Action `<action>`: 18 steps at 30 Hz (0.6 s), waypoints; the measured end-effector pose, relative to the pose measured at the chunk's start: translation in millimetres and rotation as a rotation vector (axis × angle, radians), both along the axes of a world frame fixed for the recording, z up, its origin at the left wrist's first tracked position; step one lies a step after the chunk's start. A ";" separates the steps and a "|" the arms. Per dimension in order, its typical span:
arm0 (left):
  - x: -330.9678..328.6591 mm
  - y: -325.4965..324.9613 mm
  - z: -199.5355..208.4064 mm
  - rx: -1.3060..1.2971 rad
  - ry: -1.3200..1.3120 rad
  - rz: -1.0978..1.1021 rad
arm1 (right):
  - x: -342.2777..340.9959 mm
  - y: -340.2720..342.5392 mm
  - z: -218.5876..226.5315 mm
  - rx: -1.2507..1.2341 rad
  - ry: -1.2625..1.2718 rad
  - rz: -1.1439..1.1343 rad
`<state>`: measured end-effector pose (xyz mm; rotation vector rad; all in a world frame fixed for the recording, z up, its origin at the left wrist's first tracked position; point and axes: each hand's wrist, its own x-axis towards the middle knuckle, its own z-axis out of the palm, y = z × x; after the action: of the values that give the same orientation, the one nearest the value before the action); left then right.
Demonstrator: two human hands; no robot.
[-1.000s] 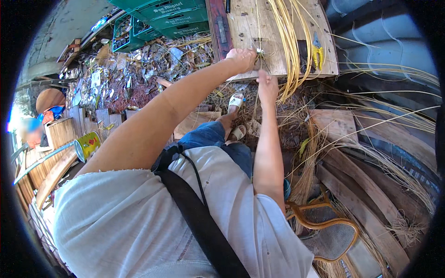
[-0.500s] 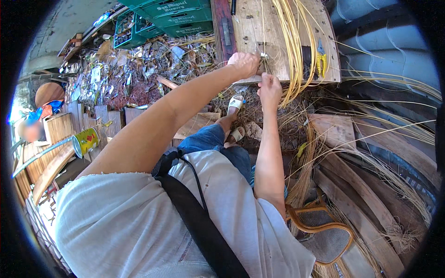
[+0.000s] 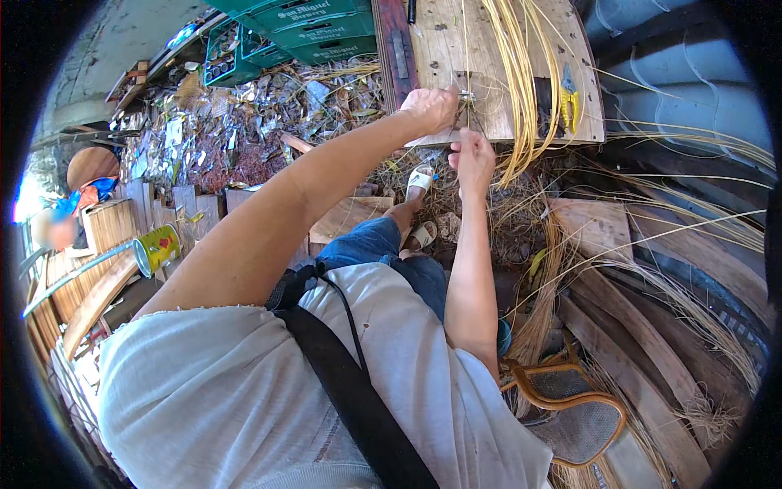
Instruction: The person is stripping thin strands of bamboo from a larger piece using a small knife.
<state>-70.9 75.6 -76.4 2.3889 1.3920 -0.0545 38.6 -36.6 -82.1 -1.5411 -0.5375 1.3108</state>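
My left hand (image 3: 430, 110) is closed in a fist at the front edge of a worn wooden board (image 3: 444, 45), pressed beside a small metal fitting (image 3: 466, 96). Just below it, my right hand (image 3: 472, 159) pinches a thin pale rattan strip (image 3: 467, 122) that runs up to that fitting. A thick bundle of yellow rattan strips (image 3: 521, 73) lies across the board to the right of both hands and hangs over its edge. Yellow-handled pliers (image 3: 568, 102) lie on the board's right side.
Green plastic crates (image 3: 309, 24) stand behind the board, with a heap of scraps (image 3: 228, 122) to their left. Loose rattan and wooden planks (image 3: 635, 269) fill the right. A woven chair seat (image 3: 570, 407) sits at lower right, a tin can (image 3: 159, 248) at the left, and another person (image 3: 49, 228) at the far left.
Both hands stay at the board's front edge, with only small shifts. The view has tilted slightly.
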 end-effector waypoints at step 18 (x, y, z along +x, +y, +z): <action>10.0 -5.1 11.7 -0.088 0.165 -0.001 | 33.1 -452.0 73.1 -0.476 -0.502 0.111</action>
<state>-60.9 70.5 -64.8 2.3566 1.4289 -0.3129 71.6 -488.6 -8.9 -2.2931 -0.6574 1.1823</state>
